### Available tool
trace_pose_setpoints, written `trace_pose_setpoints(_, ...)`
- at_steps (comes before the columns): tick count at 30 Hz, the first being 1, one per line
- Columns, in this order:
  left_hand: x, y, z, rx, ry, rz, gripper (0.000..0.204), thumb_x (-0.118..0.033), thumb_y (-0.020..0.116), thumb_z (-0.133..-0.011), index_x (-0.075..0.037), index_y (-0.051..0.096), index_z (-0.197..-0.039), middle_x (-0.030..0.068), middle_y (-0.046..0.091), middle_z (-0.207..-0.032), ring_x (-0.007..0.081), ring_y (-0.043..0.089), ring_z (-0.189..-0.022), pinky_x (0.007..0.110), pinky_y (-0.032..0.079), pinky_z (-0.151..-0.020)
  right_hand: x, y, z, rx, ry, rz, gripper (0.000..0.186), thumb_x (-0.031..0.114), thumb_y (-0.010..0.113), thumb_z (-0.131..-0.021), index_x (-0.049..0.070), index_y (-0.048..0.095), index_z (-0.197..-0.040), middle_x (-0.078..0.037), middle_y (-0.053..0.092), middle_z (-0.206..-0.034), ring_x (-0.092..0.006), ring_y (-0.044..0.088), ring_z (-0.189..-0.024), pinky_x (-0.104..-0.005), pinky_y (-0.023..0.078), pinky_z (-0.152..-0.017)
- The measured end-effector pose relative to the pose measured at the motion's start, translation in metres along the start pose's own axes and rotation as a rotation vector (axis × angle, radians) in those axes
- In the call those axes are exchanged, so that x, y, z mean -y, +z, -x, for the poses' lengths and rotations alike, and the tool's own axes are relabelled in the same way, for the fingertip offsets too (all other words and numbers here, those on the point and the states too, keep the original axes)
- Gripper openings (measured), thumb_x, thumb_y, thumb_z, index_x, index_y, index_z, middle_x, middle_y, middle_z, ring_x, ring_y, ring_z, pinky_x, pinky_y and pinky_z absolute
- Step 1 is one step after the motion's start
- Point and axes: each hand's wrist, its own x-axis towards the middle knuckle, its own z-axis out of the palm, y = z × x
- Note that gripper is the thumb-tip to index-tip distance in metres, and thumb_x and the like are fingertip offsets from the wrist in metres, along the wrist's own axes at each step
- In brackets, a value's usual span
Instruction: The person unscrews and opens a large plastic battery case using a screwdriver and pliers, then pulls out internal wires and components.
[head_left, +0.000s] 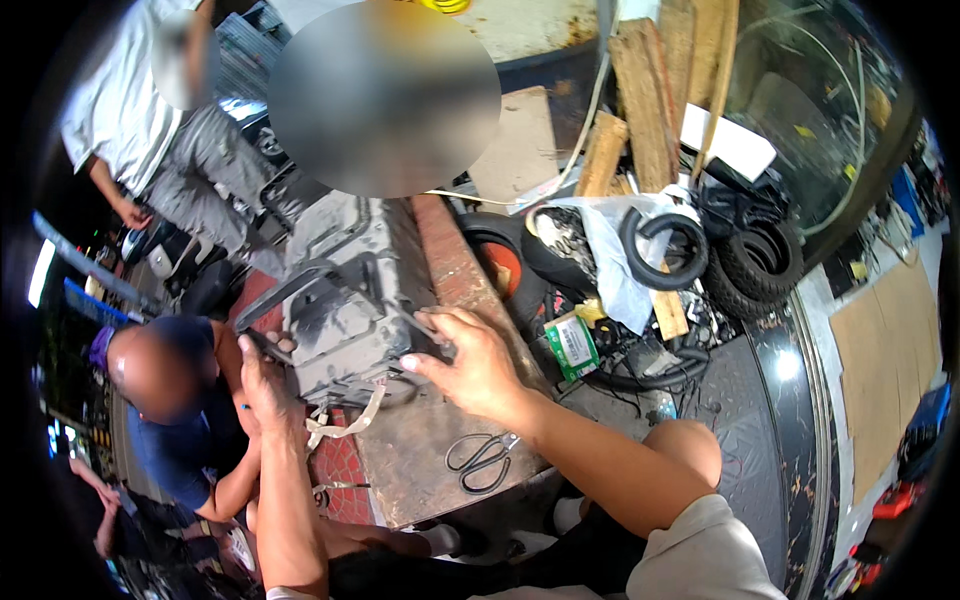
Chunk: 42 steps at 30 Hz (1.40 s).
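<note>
Head view: both hands (478, 370) grip a dusty grey case (345, 315) on a worn bench (405, 475), black tires (728, 290) piled rightward.

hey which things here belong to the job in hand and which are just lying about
Seemingly in the job:
dusty box, held by left hand and right hand
pale strap
scissors

Likely just lying about:
tyres
wooden planks
green-and-white packet

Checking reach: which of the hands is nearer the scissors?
Right. The right hand is at the right side of the gray case, beyond the scissors; the left hand, at its left side, is farther.
</note>
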Motion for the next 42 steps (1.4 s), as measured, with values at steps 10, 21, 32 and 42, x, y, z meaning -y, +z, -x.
trace_pose_setpoints(10, -0.033, -0.044, 0.043, 0.058, 0.175, -0.998, 0.042, -0.04, 0.065, -0.11, 0.0, 0.077, -0.112, 0.0138, 0.074, -0.098, 0.0204, 0.069, -0.092, 0.038, 0.055, -0.084, 0.012, -0.016, -0.024, 0.134, 0.004, 0.054, 0.048, 0.032, 0.082, -0.097, -0.004, 0.074, -0.128, -0.011, 0.076, -0.108, -0.0196, 0.071, -0.105, -0.035, 0.055, -0.094)
trace_pose_setpoints(21, -0.046, -0.072, 0.127, 0.429, 0.041, -1.243, 0.036, -0.036, 0.056, -0.106, -0.004, 0.072, -0.099, 0.0199, 0.072, -0.081, 0.0378, 0.075, -0.087, 0.055, 0.057, -0.08, 0.068, 0.017, -0.021, -0.092, 0.025, -0.015, 0.038, 0.028, 0.074, -0.105, 0.0, 0.068, -0.129, 0.003, 0.058, -0.085, -0.0041, 0.047, -0.069, -0.0203, 0.036, -0.06)
trace_pose_setpoints(32, -0.068, -0.092, 0.137, 0.398, 0.248, -1.119, 0.032, -0.022, 0.058, -0.101, 0.003, 0.074, -0.113, 0.0185, 0.075, -0.108, 0.034, 0.066, -0.117, 0.056, 0.048, -0.111, 0.142, 0.127, 0.054, 0.28, -0.103, 0.697, 0.024, 0.01, 0.076, -0.092, -0.003, 0.075, -0.112, -0.011, 0.07, -0.103, -0.0214, 0.061, -0.095, -0.034, 0.05, -0.083)
trace_pose_setpoints(42, -0.06, -0.123, 0.155, 0.2, 0.273, -1.066, 0.023, -0.02, 0.065, -0.093, -0.002, 0.073, -0.105, 0.0134, 0.07, -0.1, 0.0302, 0.069, -0.103, 0.045, 0.056, -0.09, 0.17, 0.154, 0.037, 0.743, -0.155, 0.877, 0.028, 0.017, 0.086, -0.085, -0.003, 0.077, -0.103, -0.017, 0.076, -0.093, -0.0341, 0.068, -0.086, -0.0416, 0.053, -0.081)
